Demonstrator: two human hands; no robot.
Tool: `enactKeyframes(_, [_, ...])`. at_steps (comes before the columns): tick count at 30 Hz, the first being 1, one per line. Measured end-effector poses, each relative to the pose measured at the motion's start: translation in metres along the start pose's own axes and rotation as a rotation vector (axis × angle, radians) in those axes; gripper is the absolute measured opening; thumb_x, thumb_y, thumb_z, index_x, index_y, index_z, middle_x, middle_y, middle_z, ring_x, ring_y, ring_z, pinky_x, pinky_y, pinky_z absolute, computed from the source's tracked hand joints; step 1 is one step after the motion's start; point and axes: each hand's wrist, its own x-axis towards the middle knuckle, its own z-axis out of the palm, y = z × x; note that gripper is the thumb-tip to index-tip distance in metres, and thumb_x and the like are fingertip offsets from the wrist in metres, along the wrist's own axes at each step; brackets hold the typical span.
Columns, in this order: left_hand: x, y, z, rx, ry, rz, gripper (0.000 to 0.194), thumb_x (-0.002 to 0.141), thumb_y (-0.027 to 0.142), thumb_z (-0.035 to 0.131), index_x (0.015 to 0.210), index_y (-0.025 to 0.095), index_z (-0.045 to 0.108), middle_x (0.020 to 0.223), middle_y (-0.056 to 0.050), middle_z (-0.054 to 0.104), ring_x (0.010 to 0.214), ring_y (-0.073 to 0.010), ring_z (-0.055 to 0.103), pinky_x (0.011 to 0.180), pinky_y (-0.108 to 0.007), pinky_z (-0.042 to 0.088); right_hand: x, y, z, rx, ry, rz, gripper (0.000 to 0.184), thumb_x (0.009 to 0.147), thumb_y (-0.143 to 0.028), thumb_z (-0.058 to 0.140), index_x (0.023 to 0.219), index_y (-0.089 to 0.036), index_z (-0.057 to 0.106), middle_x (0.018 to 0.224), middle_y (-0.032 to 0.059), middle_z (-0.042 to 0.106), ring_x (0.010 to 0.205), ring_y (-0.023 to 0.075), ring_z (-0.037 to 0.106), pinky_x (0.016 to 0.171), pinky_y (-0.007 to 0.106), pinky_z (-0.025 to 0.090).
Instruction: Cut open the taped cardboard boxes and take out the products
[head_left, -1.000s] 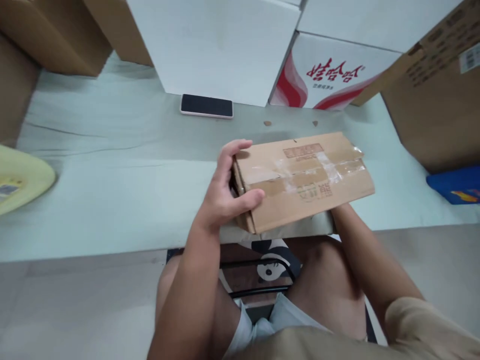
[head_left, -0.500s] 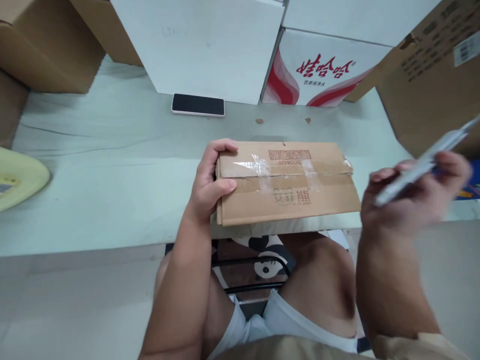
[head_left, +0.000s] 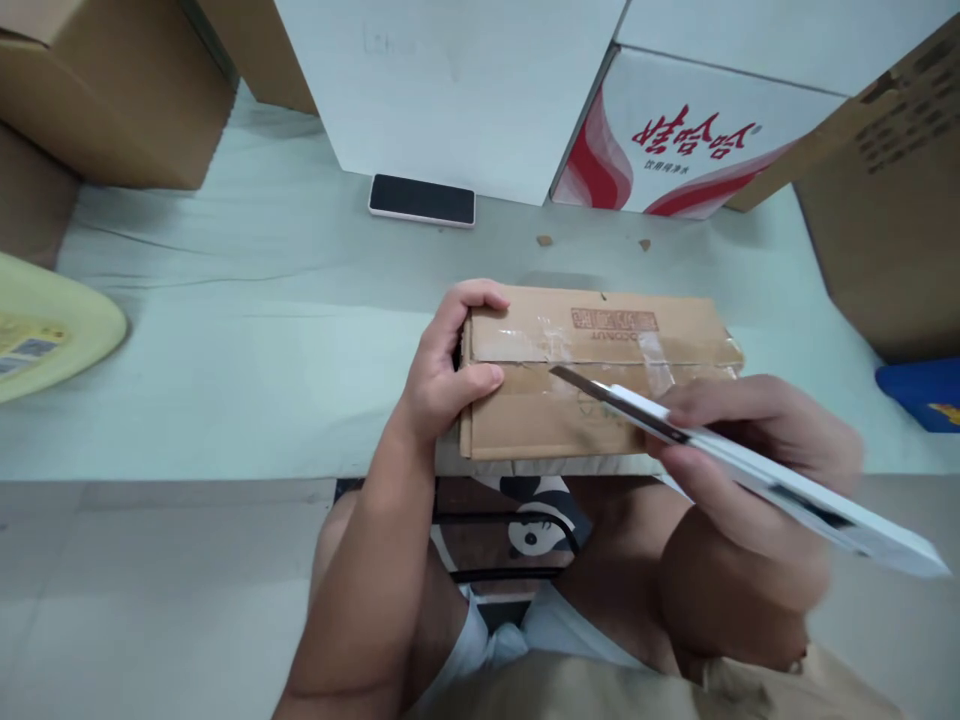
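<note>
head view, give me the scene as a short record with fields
left hand: gripping cardboard box by its left end
right hand: holding white cutter, blade extended
blade position: over the box's taped top, contact unclear
behind box: two small brown scraps, phone, white boxes
far left: yellow-green container
far right: blue object

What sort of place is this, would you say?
Likely a storeroom or simple workroom: a white carton with red lettering stands on a pale green cloth-covered table, and a white utility knife is held over a taped brown cardboard box.
</note>
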Motion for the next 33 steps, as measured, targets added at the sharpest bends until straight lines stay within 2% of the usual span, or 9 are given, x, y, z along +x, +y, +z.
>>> enactKeyframes(2, [0.0, 0.001, 0.001, 0.016, 0.004, -0.001, 0.057, 0.07, 0.066, 0.073, 0.111, 0.028, 0.06, 0.118, -0.007, 0.058, 0.107, -0.0286, 0.057, 0.092, -0.044, 0.051, 0.005, 0.003, -0.006, -0.059, -0.105, -0.138, 0.02, 0.078, -0.008, 0.072, 0.089, -0.024, 0.068, 0.068, -0.0032, 0.063, 0.057, 0.0111, 0.058, 0.047, 0.026, 0.043])
enactKeyframes(5, [0.001, 0.002, 0.001, -0.014, 0.022, -0.019, 0.057, 0.068, 0.064, 0.075, 0.109, 0.028, 0.061, 0.118, -0.007, 0.058, 0.106, -0.0291, 0.058, 0.091, -0.044, 0.051, 0.013, 0.006, -0.009, -0.098, -0.153, -0.253, 0.024, 0.077, -0.003, 0.067, 0.089, -0.024, 0.068, 0.072, -0.003, 0.064, 0.058, 0.0103, 0.059, 0.05, 0.025, 0.047])
enactKeyframes(9, [0.002, 0.001, 0.003, -0.077, 0.036, -0.06, 0.058, 0.063, 0.061, 0.081, 0.107, 0.028, 0.06, 0.115, -0.006, 0.058, 0.106, -0.0301, 0.059, 0.088, -0.043, 0.052, 0.013, 0.005, -0.005, -0.134, -0.175, -0.224, 0.022, 0.079, -0.005, 0.067, 0.09, -0.025, 0.07, 0.075, -0.0015, 0.064, 0.06, 0.0104, 0.06, 0.051, 0.024, 0.048])
enactKeyframes(12, [0.003, -0.001, 0.003, -0.093, 0.047, -0.06, 0.061, 0.059, 0.061, 0.083, 0.105, 0.028, 0.061, 0.111, -0.006, 0.058, 0.106, -0.0301, 0.059, 0.086, -0.042, 0.052, 0.01, 0.003, -0.003, -0.164, -0.197, -0.191, 0.013, 0.083, -0.015, 0.07, 0.092, -0.025, 0.071, 0.079, 0.0003, 0.064, 0.066, 0.012, 0.061, 0.055, 0.025, 0.05])
enactKeyframes(16, [0.003, -0.005, 0.001, -0.082, 0.064, -0.045, 0.062, 0.057, 0.061, 0.084, 0.105, 0.028, 0.062, 0.109, -0.004, 0.06, 0.101, -0.0278, 0.06, 0.081, -0.04, 0.052, 0.007, 0.001, 0.0, -0.177, -0.095, -0.157, 0.005, 0.087, -0.027, 0.071, 0.091, -0.026, 0.073, 0.086, 0.0031, 0.064, 0.073, 0.0154, 0.061, 0.062, 0.03, 0.052])
enactKeyframes(21, [0.003, -0.007, 0.0, -0.073, 0.052, -0.042, 0.061, 0.06, 0.063, 0.082, 0.105, 0.028, 0.059, 0.111, -0.005, 0.059, 0.103, -0.0296, 0.061, 0.079, -0.041, 0.05, 0.005, 0.001, 0.006, -0.208, 0.077, -0.098, 0.012, 0.085, -0.015, 0.064, 0.083, -0.025, 0.07, 0.088, 0.0022, 0.067, 0.075, 0.0155, 0.063, 0.066, 0.032, 0.053])
enactKeyframes(25, [0.003, -0.007, 0.0, -0.09, 0.061, -0.035, 0.062, 0.058, 0.06, 0.083, 0.106, 0.028, 0.062, 0.112, -0.004, 0.059, 0.101, -0.027, 0.06, 0.078, -0.039, 0.05, 0.003, 0.006, 0.006, -0.226, 0.113, -0.136, 0.016, 0.083, -0.013, 0.061, 0.085, -0.027, 0.069, 0.086, 0.0019, 0.069, 0.075, 0.0171, 0.065, 0.066, 0.034, 0.053])
enactKeyframes(29, [0.003, -0.004, 0.001, -0.099, 0.065, -0.047, 0.061, 0.057, 0.059, 0.083, 0.106, 0.028, 0.063, 0.111, -0.004, 0.059, 0.099, -0.0261, 0.059, 0.078, -0.038, 0.05, -0.001, 0.009, -0.004, -0.166, 0.173, -0.107, 0.012, 0.084, -0.018, 0.061, 0.084, -0.028, 0.069, 0.079, 0.0016, 0.068, 0.072, 0.0184, 0.063, 0.062, 0.035, 0.051])
enactKeyframes(33, [0.005, 0.002, 0.0, -0.075, 0.059, -0.067, 0.061, 0.056, 0.057, 0.084, 0.104, 0.027, 0.061, 0.111, -0.005, 0.057, 0.099, -0.0267, 0.057, 0.08, -0.039, 0.05, -0.004, 0.014, -0.021, -0.141, 0.177, -0.086, 0.007, 0.084, -0.021, 0.064, 0.082, -0.027, 0.069, 0.075, 0.0023, 0.065, 0.068, 0.0183, 0.06, 0.058, 0.035, 0.046])
